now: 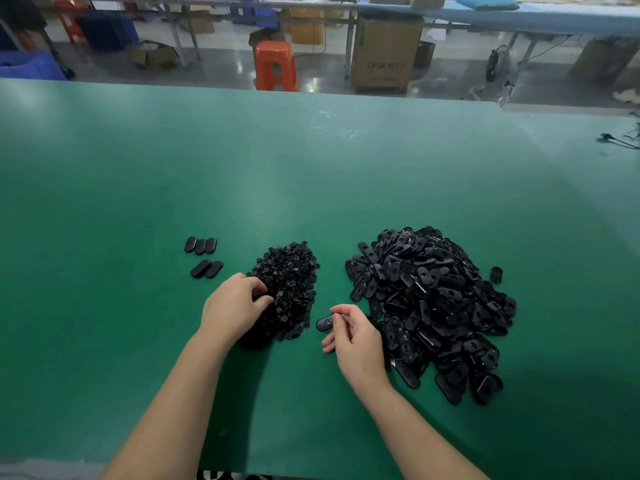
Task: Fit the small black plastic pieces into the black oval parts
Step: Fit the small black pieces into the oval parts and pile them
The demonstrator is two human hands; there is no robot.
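Five finished black oval plastic parts (203,257) far left; both heaps large. Right hand (353,337) fingers pinching one oval (325,323); left hand (233,308) fingers curled, digging small black plastic pieces (287,292).

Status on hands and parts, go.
Left hand picking in the heap of small black plastic pieces. Right hand pinching one black oval part. Five oval parts set aside left. Nothing blocking.
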